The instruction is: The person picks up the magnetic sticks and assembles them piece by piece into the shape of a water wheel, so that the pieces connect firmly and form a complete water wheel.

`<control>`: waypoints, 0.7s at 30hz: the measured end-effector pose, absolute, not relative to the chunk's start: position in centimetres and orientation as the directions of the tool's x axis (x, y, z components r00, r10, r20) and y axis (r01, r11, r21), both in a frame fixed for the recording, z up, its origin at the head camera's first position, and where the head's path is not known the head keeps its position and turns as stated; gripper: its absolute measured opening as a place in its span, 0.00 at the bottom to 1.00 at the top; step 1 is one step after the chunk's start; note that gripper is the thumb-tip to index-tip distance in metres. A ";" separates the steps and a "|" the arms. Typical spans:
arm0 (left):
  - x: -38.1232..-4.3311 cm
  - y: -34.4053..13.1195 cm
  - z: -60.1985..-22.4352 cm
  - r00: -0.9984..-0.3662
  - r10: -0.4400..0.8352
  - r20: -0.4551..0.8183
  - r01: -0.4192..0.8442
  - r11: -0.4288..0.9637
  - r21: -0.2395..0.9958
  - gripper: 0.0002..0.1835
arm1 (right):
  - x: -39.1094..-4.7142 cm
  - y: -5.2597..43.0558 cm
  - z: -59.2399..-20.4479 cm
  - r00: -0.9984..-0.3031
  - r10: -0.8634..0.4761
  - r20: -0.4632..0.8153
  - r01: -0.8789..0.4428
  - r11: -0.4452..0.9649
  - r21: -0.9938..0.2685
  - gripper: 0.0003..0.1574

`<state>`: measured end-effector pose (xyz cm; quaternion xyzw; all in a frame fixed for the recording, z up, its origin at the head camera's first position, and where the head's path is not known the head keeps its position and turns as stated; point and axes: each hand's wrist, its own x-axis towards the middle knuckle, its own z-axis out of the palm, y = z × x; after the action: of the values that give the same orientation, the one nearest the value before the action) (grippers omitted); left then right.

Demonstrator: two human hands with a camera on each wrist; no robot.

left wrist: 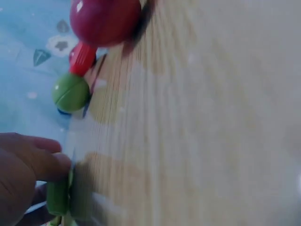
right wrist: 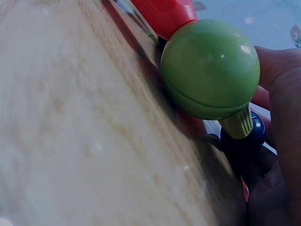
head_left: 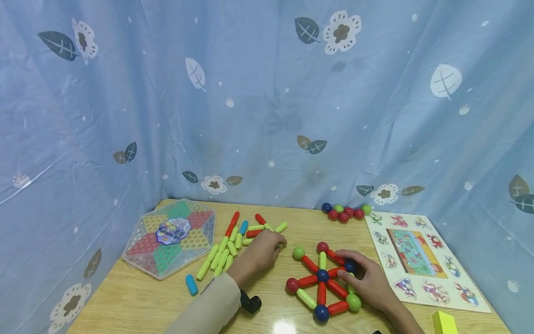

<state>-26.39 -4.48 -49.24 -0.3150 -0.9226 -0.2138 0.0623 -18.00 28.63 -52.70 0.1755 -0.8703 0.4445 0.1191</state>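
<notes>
On the table lies a flat wheel of magnetic rods and balls, with a blue ball (head_left: pixel 323 275) at its hub and red and yellow-green rods around it. My right hand (head_left: pixel 369 283) grips its right side, fingers and thumb around a blue ball (head_left: pixel 350 266) there. The right wrist view shows a green ball (right wrist: pixel 210 69) of the wheel close in front of that hand. Left of the wheel, my left hand (head_left: pixel 264 248) is over the loose rods. In the left wrist view its thumb and fingers pinch a green rod (left wrist: pixel 57 197) low over the table.
Loose yellow-green rods (head_left: pixel 223 250) and a blue rod (head_left: pixel 191 284) lie at left, beside a hexagonal board-game case (head_left: pixel 142 227). Several spare balls (head_left: pixel 343 217) sit at the back. A picture board (head_left: pixel 375 232) and yellow block (head_left: pixel 444 323) are at right. A curtain (head_left: pixel 267 93) hangs behind.
</notes>
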 end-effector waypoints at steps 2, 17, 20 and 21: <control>-25.7 -4.6 -49.3 -0.834 0.482 0.269 0.551 0.705 0.445 0.11 | -18.0 28.6 -52.7 -0.910 -0.195 0.365 -0.410 0.550 -0.728 0.27; -20.5 -3.5 -50.5 -0.981 0.190 0.049 0.088 0.202 0.975 0.10 | -17.9 28.7 -52.7 -0.917 -0.181 0.357 -0.393 0.567 -0.724 0.26; -19.9 -3.0 -51.1 -0.984 0.172 0.037 0.071 0.195 0.978 0.12 | -17.9 28.6 -52.8 -0.910 -0.180 0.372 -0.406 0.559 -0.723 0.25; -19.8 -2.9 -51.2 -0.985 0.167 0.040 0.072 0.194 0.978 0.13 | -17.9 28.4 -52.8 -0.903 -0.182 0.390 -0.420 0.566 -0.709 0.25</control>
<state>-19.80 -2.92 -51.24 -0.0776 -0.7717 -0.6301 -0.0377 -17.91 28.45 -52.80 0.1721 -0.8740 0.4329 0.1378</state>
